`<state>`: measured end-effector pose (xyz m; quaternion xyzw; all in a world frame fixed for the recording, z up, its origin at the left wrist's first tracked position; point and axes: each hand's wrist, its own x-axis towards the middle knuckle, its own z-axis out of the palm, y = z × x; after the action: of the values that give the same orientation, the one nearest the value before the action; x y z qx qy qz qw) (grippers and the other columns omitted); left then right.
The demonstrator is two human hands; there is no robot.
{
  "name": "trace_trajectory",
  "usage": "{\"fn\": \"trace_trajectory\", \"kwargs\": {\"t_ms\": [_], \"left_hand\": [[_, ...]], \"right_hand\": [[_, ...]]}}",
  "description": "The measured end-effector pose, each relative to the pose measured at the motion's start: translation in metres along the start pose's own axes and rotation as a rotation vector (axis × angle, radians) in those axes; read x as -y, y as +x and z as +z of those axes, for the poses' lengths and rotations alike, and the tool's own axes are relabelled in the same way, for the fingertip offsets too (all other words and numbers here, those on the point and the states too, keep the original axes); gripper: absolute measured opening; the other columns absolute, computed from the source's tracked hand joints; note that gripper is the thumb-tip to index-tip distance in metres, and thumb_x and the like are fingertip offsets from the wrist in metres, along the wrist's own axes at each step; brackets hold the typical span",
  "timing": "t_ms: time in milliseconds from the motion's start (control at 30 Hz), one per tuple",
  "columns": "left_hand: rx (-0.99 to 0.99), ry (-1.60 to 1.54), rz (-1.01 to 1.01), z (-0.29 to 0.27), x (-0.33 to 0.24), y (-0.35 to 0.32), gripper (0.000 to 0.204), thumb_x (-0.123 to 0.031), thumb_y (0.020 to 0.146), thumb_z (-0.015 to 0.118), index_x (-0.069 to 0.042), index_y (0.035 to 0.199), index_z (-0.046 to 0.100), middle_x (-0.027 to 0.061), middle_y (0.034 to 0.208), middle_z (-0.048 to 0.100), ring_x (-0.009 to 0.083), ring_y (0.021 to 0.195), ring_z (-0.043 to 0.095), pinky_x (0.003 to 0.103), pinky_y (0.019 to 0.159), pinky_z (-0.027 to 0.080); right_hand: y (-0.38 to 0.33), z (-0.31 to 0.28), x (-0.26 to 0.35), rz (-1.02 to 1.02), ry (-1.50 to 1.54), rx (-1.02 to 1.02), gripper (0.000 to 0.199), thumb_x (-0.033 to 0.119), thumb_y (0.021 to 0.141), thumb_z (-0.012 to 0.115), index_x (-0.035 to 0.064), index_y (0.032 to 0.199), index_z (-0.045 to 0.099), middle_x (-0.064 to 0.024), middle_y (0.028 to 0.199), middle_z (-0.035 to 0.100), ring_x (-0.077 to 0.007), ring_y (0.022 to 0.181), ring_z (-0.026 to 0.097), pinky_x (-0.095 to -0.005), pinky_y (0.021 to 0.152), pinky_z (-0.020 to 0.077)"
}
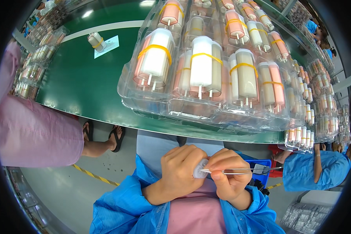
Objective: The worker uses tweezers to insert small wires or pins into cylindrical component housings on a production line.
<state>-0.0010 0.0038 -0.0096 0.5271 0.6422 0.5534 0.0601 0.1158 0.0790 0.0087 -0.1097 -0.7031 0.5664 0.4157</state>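
Translucent plastic, round at its visible end, sits before the person's chest on the near side of the desk, clamped in the left hand. The right hand pinches metal tweezers, tips at that round end; contact is too small to tell. Both hands are close together. On the desk's right half, clear trays hold pink, white and grey tubes, bundled by yellow bands. Toward the desk's far left, one bundle rests on paper. Below the desk's near edge, rightward, is a blue bin.
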Motion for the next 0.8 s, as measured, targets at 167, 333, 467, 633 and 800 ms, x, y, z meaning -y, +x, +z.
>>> {"fn": "trace_trajectory", "kwargs": {"t_ms": [167, 333, 467, 633, 800], "left_hand": [[-0.002, 0.019, 0.016, -0.002, -0.002, 0.002, 0.016, -0.006, 0.061, 0.070, -0.008, 0.070, 0.056, 0.0052, 0.063, 0.055, 0.0242, 0.053, 0.055, 0.034, 0.047, 0.040], [-0.008, 0.060, 0.022, -0.001, 0.001, -0.001, 0.018, -0.007, 0.061, 0.071, -0.008, 0.072, 0.056, 0.0053, 0.064, 0.056, 0.0244, 0.054, 0.056, 0.034, 0.047, 0.041], [0.004, 0.091, 0.028, -0.002, 0.002, -0.002, 0.019, -0.008, 0.061, 0.071, -0.008, 0.072, 0.056, 0.0061, 0.065, 0.056, 0.0250, 0.055, 0.057, 0.034, 0.048, 0.041], [0.023, -0.104, -0.123, -0.005, -0.007, 0.002, 0.019, -0.006, 0.064, 0.073, -0.007, 0.073, 0.056, 0.0073, 0.065, 0.057, 0.0263, 0.055, 0.058, 0.035, 0.048, 0.043], [0.021, -0.179, -0.162, -0.005, -0.009, 0.000, 0.020, -0.003, 0.065, 0.074, -0.006, 0.072, 0.056, 0.0077, 0.065, 0.057, 0.0270, 0.055, 0.058, 0.034, 0.048, 0.044]], "right_hand": [[0.004, 0.000, 0.003, -0.080, -0.098, 0.042, 0.017, 0.002, 0.075, 0.074, -0.0009, 0.088, 0.063, -0.0144, 0.080, 0.065, -0.0249, 0.064, 0.061, -0.0305, 0.056, 0.0494], [0.009, 0.001, 0.006, -0.140, -0.209, 0.091, 0.021, 0.000, 0.070, 0.076, -0.0006, 0.086, 0.064, -0.0143, 0.079, 0.064, -0.0268, 0.064, 0.062, -0.0305, 0.057, 0.0502], [0.011, 0.003, 0.010, -0.178, -0.308, 0.102, 0.021, 0.000, 0.068, 0.077, -0.0009, 0.084, 0.064, -0.0144, 0.079, 0.064, -0.0272, 0.064, 0.062, -0.0307, 0.057, 0.0506], [0.003, 0.000, 0.005, -0.043, -0.046, -0.018, 0.017, 0.001, 0.074, 0.074, -0.0030, 0.087, 0.064, -0.0161, 0.082, 0.066, -0.0258, 0.066, 0.063, -0.0306, 0.058, 0.0505], [0.002, -0.001, 0.005, -0.061, -0.039, -0.012, 0.015, 0.001, 0.076, 0.072, -0.0036, 0.088, 0.065, -0.0171, 0.084, 0.066, -0.0252, 0.068, 0.064, -0.0307, 0.059, 0.0503]]}}
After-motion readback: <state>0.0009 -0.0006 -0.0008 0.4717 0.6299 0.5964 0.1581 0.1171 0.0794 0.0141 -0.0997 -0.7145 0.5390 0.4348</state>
